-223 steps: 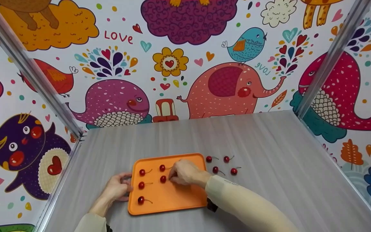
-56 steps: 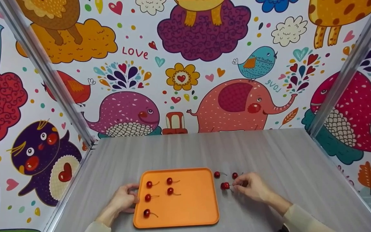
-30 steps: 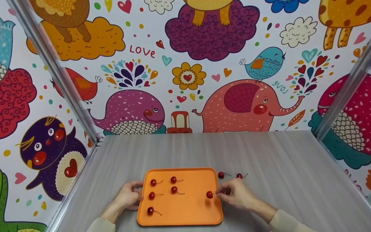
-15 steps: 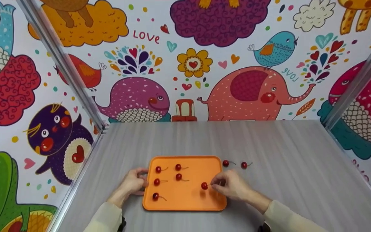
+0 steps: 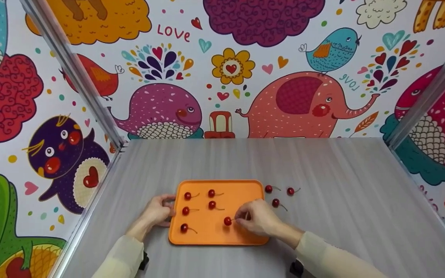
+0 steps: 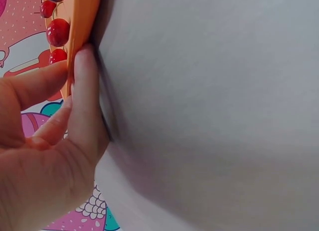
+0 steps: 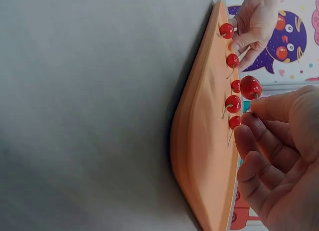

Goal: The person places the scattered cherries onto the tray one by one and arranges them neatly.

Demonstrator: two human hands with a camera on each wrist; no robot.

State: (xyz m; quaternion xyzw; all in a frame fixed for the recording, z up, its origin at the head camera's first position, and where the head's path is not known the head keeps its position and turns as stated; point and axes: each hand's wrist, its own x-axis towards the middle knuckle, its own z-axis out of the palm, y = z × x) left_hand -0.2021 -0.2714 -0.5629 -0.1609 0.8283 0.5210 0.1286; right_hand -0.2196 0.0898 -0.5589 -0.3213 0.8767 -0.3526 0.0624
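Observation:
My right hand (image 5: 259, 218) pinches a red cherry (image 7: 250, 87) by its stem, over the right-centre of the orange tray (image 5: 222, 240). The cherry hangs just above the tray's surface, its shadow beneath it. Several stemmed cherries lie on the tray: a left column of three, including the front cherry (image 5: 184, 228), and a second column of two, including the back cherry (image 5: 211, 193). At the tray's left edge my left hand (image 5: 157, 211) holds the rim, thumb and fingertips against it in the left wrist view.
Three more cherries lie on the grey table (image 5: 323, 173) right of the tray: a back cherry (image 5: 269, 189), a right cherry (image 5: 291, 191) and a nearer cherry (image 5: 276, 202). Patterned walls with metal posts (image 5: 79, 77) enclose the table's back and sides.
My right hand took a cherry from the group right of the tray and carried it left over the tray. Its leftward move uncovers the nearer loose cherry. The left hand stays at the rim.

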